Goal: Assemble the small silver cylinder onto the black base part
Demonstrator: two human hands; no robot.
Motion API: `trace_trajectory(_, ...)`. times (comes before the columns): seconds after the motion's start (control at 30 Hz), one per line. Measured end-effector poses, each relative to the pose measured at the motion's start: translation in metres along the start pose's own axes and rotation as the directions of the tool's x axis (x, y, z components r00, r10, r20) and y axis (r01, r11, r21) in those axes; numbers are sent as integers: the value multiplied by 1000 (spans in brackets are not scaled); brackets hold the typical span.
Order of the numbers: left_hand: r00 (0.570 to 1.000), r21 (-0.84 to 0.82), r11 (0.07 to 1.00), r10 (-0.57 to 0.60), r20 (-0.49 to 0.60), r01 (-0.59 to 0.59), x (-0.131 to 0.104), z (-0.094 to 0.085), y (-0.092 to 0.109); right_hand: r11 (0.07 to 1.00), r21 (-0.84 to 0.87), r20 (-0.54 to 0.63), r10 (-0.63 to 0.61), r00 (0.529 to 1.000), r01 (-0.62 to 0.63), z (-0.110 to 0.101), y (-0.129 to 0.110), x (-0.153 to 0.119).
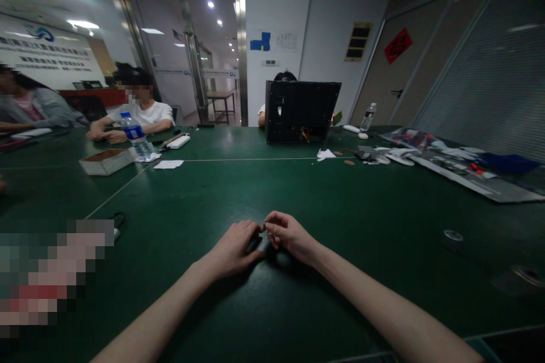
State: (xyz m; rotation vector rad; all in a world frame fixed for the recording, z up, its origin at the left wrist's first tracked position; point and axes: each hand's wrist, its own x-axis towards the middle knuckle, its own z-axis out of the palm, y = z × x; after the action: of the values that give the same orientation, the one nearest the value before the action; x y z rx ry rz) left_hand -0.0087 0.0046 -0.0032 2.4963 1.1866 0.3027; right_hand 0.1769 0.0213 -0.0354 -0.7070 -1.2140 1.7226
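Two bare hands meet over the green table (204,193), with one small dark thing (263,227) where their fingertips come together. From the left hand (237,247) it lies at about two o'clock; from the right hand (293,237), at about nine. The right is nearer, its thumb and forefinger seemingly pinched on it. The left is open, palm down, thumb spread, a fingertip just beside or touching it. The thing's long axis is too small to tell.

By a clock centred on the hands, two round things, one (453,236) at three, the other (522,279) between three and four, lie well apart from them. One open box (107,163) sits at ten, just beside one blue-capped bottle (135,135). One black case (300,110) stands between twelve and one, one clear bottle (368,117) between one and two. Three people are visible beyond: two around ten, one behind the case.
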Motion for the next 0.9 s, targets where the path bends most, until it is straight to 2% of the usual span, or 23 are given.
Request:
trace_trajectory(0.3, 1000, 7, 1000, 15, -13, -15, 0, 4, -4, 1000, -3, -32, -3, 999, 3, 0, -2, 0)
trace_trajectory(0.67, 998, 16, 999, 42, -39, -42, 0, 6, -7, 999, -20, 19, 36, 999, -35, -1, -1, -2)
trace_trajectory(0.9, 999, 9, 999, 36, -35, -35, 0, 6, -6, 999, -29, 6, 41, 999, -41, -2, 1, 0)
